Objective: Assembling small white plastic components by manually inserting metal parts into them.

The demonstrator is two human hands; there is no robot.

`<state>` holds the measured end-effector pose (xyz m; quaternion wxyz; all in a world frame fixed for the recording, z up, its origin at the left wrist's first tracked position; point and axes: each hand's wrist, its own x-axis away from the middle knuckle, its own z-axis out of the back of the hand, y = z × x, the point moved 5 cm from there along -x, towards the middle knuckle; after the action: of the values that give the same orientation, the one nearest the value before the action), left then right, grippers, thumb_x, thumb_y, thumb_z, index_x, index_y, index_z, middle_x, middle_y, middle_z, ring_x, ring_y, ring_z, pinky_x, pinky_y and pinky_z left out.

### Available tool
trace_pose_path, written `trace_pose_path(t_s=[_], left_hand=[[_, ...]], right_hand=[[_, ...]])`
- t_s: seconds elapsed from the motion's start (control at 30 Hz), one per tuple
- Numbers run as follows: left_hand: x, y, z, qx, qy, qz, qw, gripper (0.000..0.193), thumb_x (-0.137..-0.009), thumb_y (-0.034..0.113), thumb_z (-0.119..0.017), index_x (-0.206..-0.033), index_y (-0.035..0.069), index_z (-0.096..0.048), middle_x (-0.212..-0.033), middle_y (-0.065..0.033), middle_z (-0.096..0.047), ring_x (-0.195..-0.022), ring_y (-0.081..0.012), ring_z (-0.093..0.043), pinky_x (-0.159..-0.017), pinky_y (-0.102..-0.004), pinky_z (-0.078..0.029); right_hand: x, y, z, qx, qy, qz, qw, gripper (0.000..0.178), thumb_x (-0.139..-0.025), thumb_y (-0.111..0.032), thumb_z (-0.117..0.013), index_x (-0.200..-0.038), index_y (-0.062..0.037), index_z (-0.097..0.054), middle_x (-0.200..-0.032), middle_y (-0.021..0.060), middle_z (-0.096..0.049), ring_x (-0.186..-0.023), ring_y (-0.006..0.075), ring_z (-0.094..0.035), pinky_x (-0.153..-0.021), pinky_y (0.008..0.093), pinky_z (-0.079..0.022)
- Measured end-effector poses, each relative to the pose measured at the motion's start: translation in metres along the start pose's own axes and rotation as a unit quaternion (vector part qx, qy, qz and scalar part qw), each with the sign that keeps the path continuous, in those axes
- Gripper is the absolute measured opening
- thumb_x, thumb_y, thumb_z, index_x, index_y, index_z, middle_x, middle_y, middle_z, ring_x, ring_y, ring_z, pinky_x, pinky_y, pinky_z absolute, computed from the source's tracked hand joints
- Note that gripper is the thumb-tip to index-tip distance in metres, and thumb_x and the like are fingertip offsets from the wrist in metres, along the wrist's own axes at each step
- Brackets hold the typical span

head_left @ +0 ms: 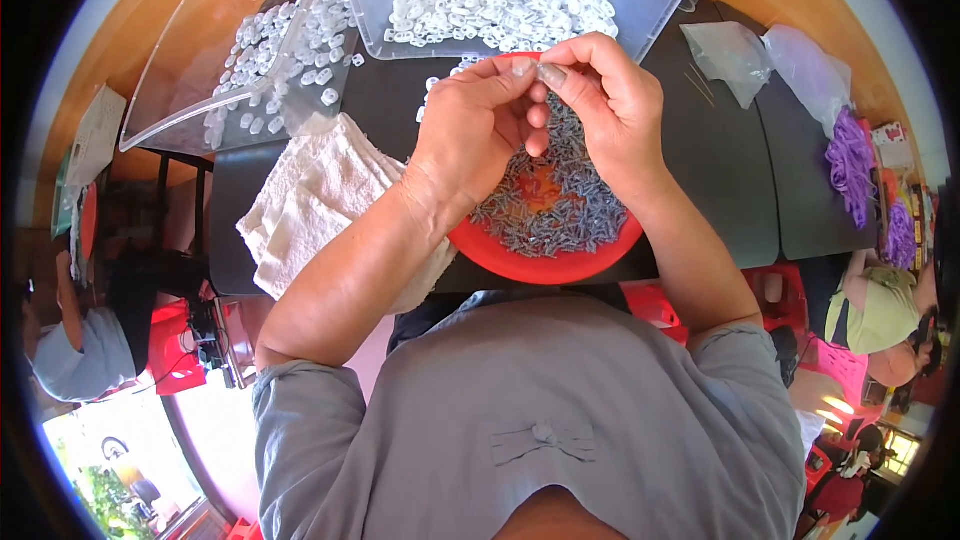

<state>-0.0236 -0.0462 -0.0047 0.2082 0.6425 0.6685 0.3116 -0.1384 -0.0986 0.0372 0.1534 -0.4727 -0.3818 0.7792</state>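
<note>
Head view: at upper centre of the frame, left hand (478, 130) and right hand (610, 105) pinch fingertips together on a small part, apparently mid-assembly, above the red bowl (545, 262) of grey screws (560, 210); next move likely needs fine alignment.

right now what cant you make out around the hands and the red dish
- What the fingertips pinch: head view, too small, covered by both hands.
- Far rim of the red dish: hidden behind the left hand and right hand.
- Single grey pieces in the dish: too small to tell their shape.
</note>
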Motion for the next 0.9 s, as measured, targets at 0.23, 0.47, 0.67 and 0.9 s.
trace_pose_path(t_s=[0.23, 0.47, 0.67, 0.9], left_hand=[[0.003, 0.003, -0.004, -0.01, 0.004, -0.024, 1.0, 0.014, -0.096, 0.009, -0.053, -0.097, -0.005, -0.059, -0.082, -0.0091, -0.06, -0.066, -0.0165, -0.058, -0.052, -0.0313, -0.047], [0.003, 0.012, -0.001, -0.076, 0.034, -0.044, 0.996, 0.015, -0.095, 0.009, -0.055, -0.098, -0.005, -0.059, -0.083, -0.0095, -0.061, -0.067, -0.0162, -0.058, -0.053, -0.03, -0.047], [0.004, 0.013, -0.003, -0.115, 0.035, -0.083, 0.989, 0.014, -0.094, 0.008, -0.057, -0.097, -0.006, -0.059, -0.083, -0.0096, -0.061, -0.066, -0.0163, -0.058, -0.052, -0.029, -0.047], [0.006, 0.017, -0.003, -0.138, 0.06, -0.123, 0.981, 0.009, -0.09, 0.003, -0.059, -0.094, -0.006, -0.06, -0.079, -0.0092, -0.061, -0.06, -0.0143, -0.058, -0.048, -0.0266, -0.047]], right_hand=[[0.002, 0.008, 0.002, -0.084, 0.001, -0.098, 0.992, 0.006, -0.092, -0.003, -0.061, -0.095, 0.002, -0.061, -0.081, 0.0037, -0.064, -0.074, 0.0079, -0.06, -0.065, 0.0224, -0.05], [0.001, 0.005, 0.006, -0.034, 0.008, -0.095, 0.995, 0.009, -0.09, -0.009, -0.065, -0.095, -0.001, -0.065, -0.081, 0.0005, -0.064, -0.073, 0.0062, -0.058, -0.062, 0.0203, -0.047], [0.001, 0.003, 0.005, 0.017, -0.007, -0.054, 0.998, 0.01, -0.09, -0.011, -0.065, -0.095, -0.0026, -0.066, -0.079, -0.0009, -0.063, -0.071, 0.0049, -0.057, -0.059, 0.0203, -0.047], [0.001, 0.009, 0.011, 0.014, -0.007, -0.133, 0.991, 0.01, -0.091, -0.012, -0.064, -0.095, -0.003, -0.066, -0.08, -0.0009, -0.064, -0.072, 0.0049, -0.058, -0.06, 0.02, -0.048]])
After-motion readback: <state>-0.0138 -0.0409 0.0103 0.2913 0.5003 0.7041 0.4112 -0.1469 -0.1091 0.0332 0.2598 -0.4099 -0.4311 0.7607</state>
